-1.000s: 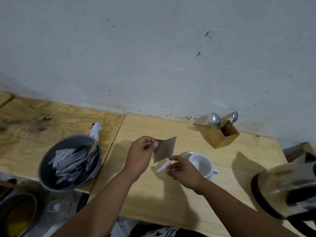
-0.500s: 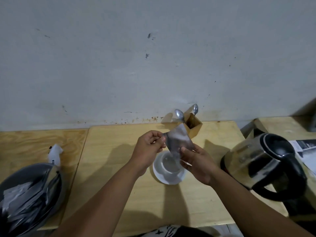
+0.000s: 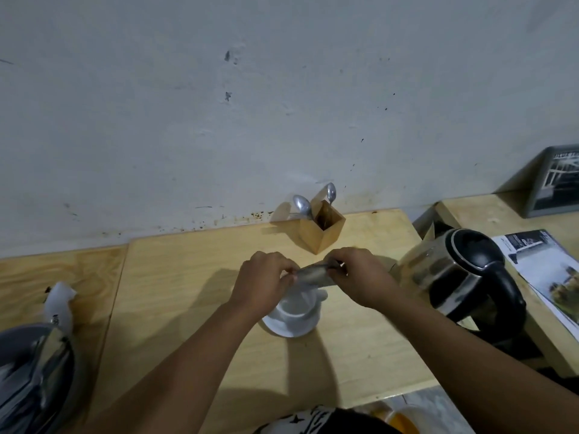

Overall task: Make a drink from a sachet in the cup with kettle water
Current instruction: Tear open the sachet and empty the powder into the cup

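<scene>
A silver sachet (image 3: 313,275) is held flat between both hands, directly above the white cup (image 3: 300,304). My left hand (image 3: 263,281) pinches its left end and my right hand (image 3: 360,277) pinches its right end. The cup stands on a white saucer (image 3: 289,329) in the middle of the wooden table (image 3: 188,292); its far rim is hidden by the sachet. The steel kettle (image 3: 463,277) with a black lid and handle stands just right of my right hand.
A wooden holder (image 3: 321,228) with two spoons stands by the wall behind the hands. A grey bowl (image 3: 34,377) of sachets sits at the left edge, a white object (image 3: 59,305) beside it. A leaflet (image 3: 548,270) and a framed picture (image 3: 554,180) lie to the right.
The sachet has turned from hanging upright to lying flat over the cup. My right hand rose to grip its right end. The camera view shifted a little further right.
</scene>
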